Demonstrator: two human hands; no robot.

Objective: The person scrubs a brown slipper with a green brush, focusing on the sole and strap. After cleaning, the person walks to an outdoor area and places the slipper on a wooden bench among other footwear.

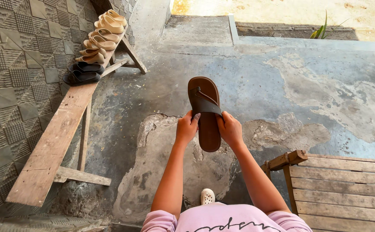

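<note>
Sandal (pixel 206 112) pinched at both edges by left hand (pixel 186 128) and right hand (pixel 230 129), open floor (pixel 282 86) beyond

Home porch: worn concrete floor (pixel 256 81), shoe bench (pixel 63 129)

No packages, labels, signs or screens here — none.

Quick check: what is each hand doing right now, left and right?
Left hand: closed on the left edge of the brown sandal.
Right hand: closed on the sandal's right edge, by the strap.
</note>
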